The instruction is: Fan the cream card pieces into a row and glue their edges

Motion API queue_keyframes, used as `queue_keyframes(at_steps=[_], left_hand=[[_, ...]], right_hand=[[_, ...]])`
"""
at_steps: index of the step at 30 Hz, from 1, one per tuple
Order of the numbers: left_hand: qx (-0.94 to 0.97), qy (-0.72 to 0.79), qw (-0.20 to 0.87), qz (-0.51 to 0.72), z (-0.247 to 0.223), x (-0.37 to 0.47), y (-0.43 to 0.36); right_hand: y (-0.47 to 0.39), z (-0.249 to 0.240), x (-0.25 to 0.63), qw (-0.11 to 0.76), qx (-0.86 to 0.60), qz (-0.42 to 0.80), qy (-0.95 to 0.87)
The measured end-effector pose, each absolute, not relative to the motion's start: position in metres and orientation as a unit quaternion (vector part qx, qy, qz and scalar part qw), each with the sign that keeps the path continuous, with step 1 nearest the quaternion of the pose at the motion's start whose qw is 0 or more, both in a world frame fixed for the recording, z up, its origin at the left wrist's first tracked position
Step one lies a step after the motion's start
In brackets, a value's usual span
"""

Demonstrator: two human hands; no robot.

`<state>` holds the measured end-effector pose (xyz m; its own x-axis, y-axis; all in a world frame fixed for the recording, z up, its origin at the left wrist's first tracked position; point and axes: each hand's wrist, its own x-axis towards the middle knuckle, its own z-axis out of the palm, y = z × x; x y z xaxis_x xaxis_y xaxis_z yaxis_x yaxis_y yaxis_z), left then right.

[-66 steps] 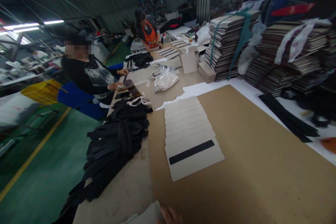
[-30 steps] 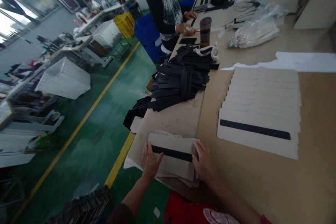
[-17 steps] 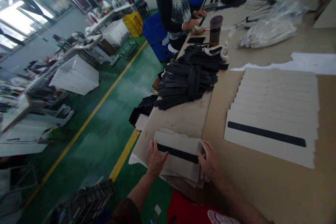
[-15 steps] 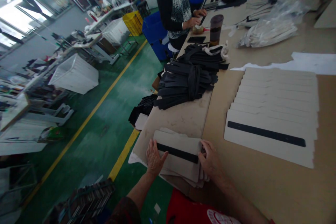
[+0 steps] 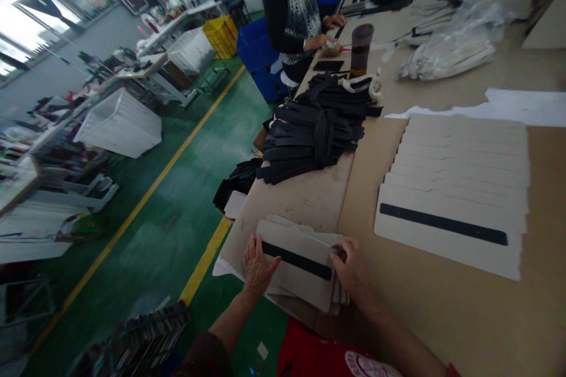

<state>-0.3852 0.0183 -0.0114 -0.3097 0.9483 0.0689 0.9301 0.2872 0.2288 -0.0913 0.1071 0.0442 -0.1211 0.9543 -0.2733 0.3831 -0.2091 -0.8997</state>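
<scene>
A light grey flat panel (image 5: pixel 292 288) with a black strip (image 5: pixel 296 260) across it lies on top of a small stack of similar panels at the near table edge. My left hand (image 5: pixel 259 271) rests on the panel's left end, fingers spread, thumb by the strip. At the opposite end, my right hand (image 5: pixel 351 265) has its thumb and curled fingers closed on the panel's upper right corner. The fingertips there are partly hidden. To the right lies a fanned row of larger grey panels (image 5: pixel 455 200), the front one bearing a black strip too.
Bundles of black strips (image 5: pixel 309 141) lie beyond the stack. Farther back are a dark cup (image 5: pixel 361 47), a phone (image 5: pixel 328 66) and a plastic bag (image 5: pixel 451 53). Another person (image 5: pixel 292 12) works at the table's far left side. Green floor (image 5: pixel 177 188) borders the table's left edge.
My right fingers have curled in more at the panel's upper right corner. My left hand stays on the left end. The whole view has shifted slightly.
</scene>
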Motion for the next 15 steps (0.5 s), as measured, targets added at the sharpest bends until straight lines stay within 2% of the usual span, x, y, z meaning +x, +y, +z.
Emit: queue_keyframes(at_steps=[10,15], left_hand=[[0.589,0.794,0.067,0.132,-0.006,-0.393,0.021],[0.555,0.813,0.087,0.150,-0.013,-0.405,0.027]], right_hand=[[0.098,0.064,-0.094,0.261,-0.546,0.617,-0.503],[0.121,0.070,-0.045,0.319,-0.573,0.619,-0.432]])
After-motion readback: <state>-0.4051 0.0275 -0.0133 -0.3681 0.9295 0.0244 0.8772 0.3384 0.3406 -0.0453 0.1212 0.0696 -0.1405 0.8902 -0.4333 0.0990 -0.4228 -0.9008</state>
